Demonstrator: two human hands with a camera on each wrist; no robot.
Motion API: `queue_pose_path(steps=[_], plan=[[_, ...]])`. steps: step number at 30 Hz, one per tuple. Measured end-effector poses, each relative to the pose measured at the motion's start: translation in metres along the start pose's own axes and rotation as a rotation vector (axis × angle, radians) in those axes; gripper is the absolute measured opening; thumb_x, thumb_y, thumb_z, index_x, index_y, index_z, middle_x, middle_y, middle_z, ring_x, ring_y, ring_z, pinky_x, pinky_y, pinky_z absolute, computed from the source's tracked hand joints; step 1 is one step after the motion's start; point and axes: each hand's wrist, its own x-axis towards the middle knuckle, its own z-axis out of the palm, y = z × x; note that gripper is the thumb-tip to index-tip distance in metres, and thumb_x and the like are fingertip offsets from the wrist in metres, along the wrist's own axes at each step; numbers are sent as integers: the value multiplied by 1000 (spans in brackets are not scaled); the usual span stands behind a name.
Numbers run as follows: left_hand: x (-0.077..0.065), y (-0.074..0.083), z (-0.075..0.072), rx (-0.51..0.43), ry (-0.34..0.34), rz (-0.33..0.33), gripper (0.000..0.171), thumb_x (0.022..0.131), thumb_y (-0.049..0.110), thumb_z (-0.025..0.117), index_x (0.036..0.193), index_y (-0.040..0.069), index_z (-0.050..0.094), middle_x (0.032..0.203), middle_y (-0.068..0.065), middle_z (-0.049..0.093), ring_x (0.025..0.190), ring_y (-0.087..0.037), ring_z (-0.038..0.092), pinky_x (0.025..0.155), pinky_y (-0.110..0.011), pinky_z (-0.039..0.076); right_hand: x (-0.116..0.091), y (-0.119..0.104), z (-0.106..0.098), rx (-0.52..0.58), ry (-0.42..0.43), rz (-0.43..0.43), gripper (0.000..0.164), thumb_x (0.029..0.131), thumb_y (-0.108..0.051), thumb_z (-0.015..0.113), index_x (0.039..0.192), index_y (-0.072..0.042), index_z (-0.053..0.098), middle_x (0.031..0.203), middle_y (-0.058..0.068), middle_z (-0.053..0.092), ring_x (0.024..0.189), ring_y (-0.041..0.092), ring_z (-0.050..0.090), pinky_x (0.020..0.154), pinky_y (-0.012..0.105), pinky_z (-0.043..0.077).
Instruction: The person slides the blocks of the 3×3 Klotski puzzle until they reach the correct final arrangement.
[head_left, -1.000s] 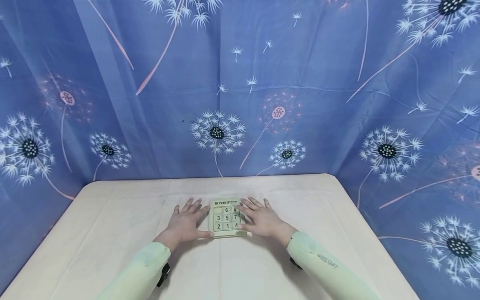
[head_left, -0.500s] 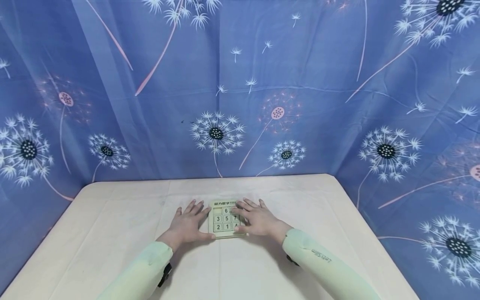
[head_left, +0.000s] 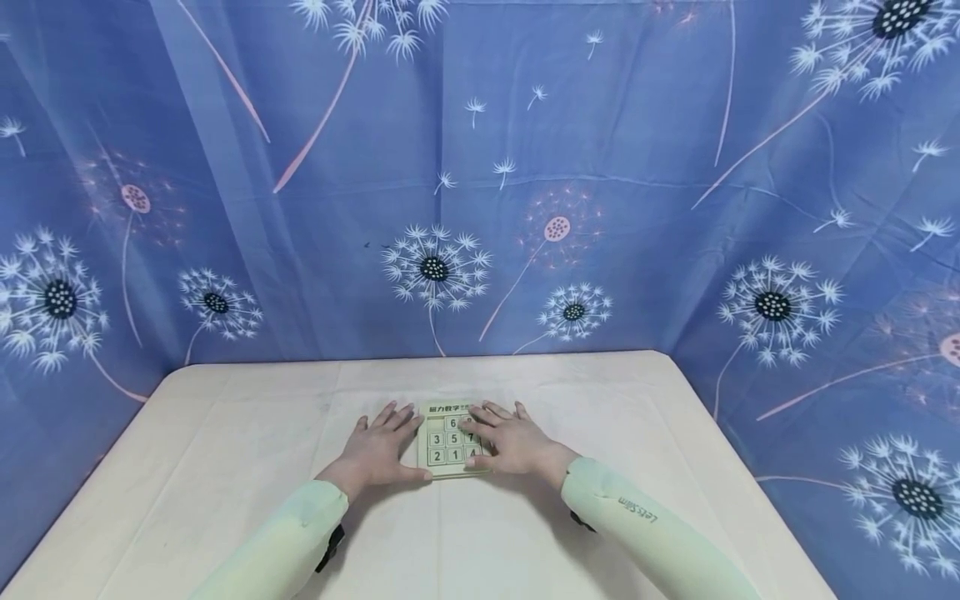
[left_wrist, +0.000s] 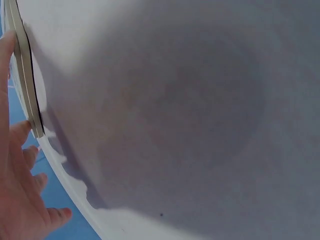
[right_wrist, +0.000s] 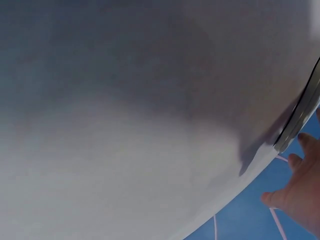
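Observation:
A pale green sliding number puzzle (head_left: 450, 472) lies flat on the table between both hands. Its tiles read 6 beside a partly covered tile on top, 3, 5, 7 in the middle and 2, 1, 4 below; the top left slot is bare. My left hand (head_left: 377, 454) spreads its straight fingers, thumb and index at the puzzle's left edge. Fingers of my right hand (head_left: 519, 443) lie extended over the right column, partly hiding it, thumb beside the 4. Each wrist view shows the puzzle's side (left_wrist: 29, 80) with fingertips along it.
A cream cloth covers the table (head_left: 247, 450). Behind and on both sides hangs a blue curtain (head_left: 337, 292) with dandelion prints. Pale green sleeves (head_left: 281, 533) cover both forearms.
My right hand has shifted slightly left, reaching farther over the puzzle's right column and covering more of its top right tile. My left hand stays almost still at the left edge.

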Motion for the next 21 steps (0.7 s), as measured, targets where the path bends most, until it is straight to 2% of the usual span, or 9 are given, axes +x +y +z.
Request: queue_pose_path(steps=[7, 21], plan=[[0, 0, 0, 24, -5, 0, 100, 78, 72, 73, 156, 17, 44, 166, -10, 39, 157, -40, 28, 120, -73, 28, 2, 0, 3, -9, 5, -4, 70, 97, -67, 52, 157, -33, 41, 170, 2, 31, 159, 31, 26, 124, 73, 19], [-2, 1, -2, 13, -7, -8, 99, 77, 72, 74, 156, 19, 45, 167, -11, 37, 158, -39, 27, 121, -73, 27, 5, -2, 3, 0, 10, -5, 68, 97, -67, 51, 156, -34, 44, 171, 0, 29, 161, 30, 23, 124, 73, 18]])
